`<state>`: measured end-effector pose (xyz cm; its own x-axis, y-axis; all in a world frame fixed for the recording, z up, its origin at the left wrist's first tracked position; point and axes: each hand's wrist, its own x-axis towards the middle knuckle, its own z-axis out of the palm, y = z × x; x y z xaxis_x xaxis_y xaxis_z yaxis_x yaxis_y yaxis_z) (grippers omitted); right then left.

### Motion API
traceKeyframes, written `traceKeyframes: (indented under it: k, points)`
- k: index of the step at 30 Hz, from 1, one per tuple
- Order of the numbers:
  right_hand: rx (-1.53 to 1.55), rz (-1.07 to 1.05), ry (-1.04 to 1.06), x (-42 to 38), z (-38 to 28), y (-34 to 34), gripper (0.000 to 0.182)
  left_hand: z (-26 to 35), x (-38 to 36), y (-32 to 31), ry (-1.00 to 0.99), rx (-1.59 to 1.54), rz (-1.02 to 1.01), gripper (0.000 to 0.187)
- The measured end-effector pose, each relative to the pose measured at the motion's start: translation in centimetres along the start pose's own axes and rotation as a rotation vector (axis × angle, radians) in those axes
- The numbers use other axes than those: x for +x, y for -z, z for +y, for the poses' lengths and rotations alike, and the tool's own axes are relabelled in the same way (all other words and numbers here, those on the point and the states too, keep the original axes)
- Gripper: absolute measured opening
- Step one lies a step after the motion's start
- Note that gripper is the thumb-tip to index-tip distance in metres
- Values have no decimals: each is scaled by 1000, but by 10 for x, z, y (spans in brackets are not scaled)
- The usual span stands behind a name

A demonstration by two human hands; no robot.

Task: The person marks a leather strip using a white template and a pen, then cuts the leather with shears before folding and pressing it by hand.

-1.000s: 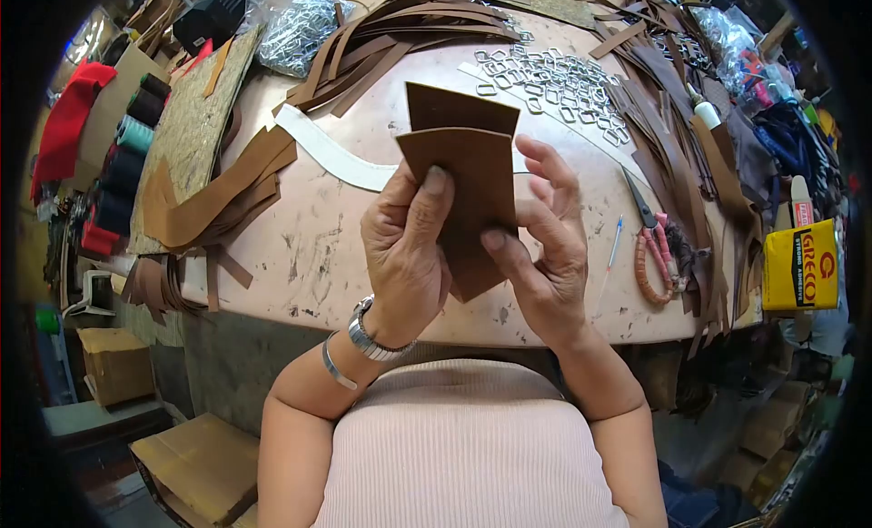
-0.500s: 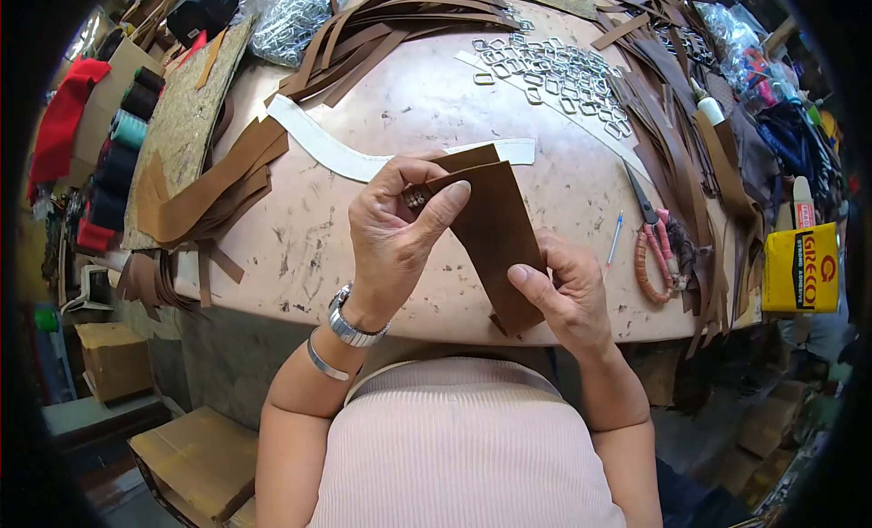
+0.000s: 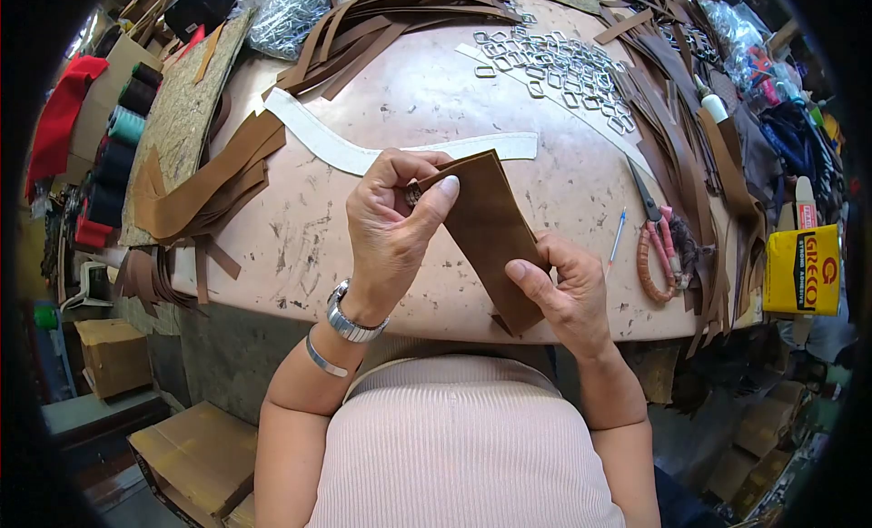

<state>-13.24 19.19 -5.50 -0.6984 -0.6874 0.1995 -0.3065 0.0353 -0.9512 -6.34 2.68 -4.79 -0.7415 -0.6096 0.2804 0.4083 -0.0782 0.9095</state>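
Both hands hold a folded brown leather strip [image 3: 490, 242] above the near edge of the table. My left hand [image 3: 395, 210] pinches its upper left corner between thumb and fingers. Lower down on the right side, my right hand [image 3: 568, 296] grips the strip with the thumb on top and the fingers behind. The layers lie nearly flush at the top end, and a small flap shows at the bottom. Just behind the hands lies a curved white strip [image 3: 318, 142] on the table.
Metal rings [image 3: 563, 69] spread over the far right of the table [image 3: 300, 246]. Scissors [image 3: 649, 219] and a pen [image 3: 618, 233] lie to the right. Brown strips [image 3: 218, 178] are stacked at left, with others behind. A yellow adhesive box [image 3: 801, 269] stands far right.
The upper ends of the leather layers, offset before, now line up almost edge to edge. My left thumb has shifted slightly left; my right hand has hardly moved.
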Motion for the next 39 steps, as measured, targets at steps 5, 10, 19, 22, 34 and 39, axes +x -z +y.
traceKeyframes:
  k: [5, 10, 19, 22, 34, 39]
  points:
    - [3, 12, -27, -1, -2, 0, 32, -3, 0, 0, -2, -27, 12, 8]
    - [-8, 4, -58, 0, -5, 1, 30, -4, 0, 0, 5, -16, 4, 8]
    - [13, 4, -85, -1, -3, 1, 28, 1, 0, -8, -32, 83, 49, 18]
    - [15, 1, -92, 0, -6, 0, 27, 1, -1, -2, 8, 150, 0, 23]
    - [-86, -32, -34, -3, -3, 2, 24, -6, -1, 1, -41, 67, -3, 20]
    - [206, 101, -118, -2, -15, -4, 25, -1, -1, -2, 25, -47, 19, 18]
